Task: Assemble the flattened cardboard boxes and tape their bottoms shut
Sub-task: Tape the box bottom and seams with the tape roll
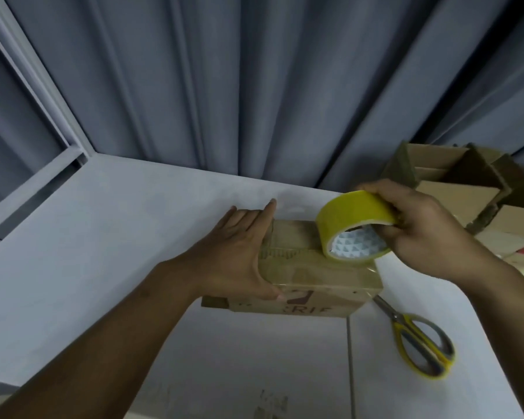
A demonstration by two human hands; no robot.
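A small brown cardboard box (312,276) stands on the white table (109,237), its flaps folded flat on top with clear tape along the near part. My left hand (239,249) lies flat with straight fingers on the box's left side, thumb against the near edge. My right hand (421,228) grips a yellow tape roll (354,225), which stands on edge on the right part of the box top.
Yellow-handled scissors (418,343) lie on the table right of the box. Several assembled cardboard boxes (454,189) are stacked at the back right. Grey curtains (254,86) hang behind the table, and a window frame (43,95) runs along the left.
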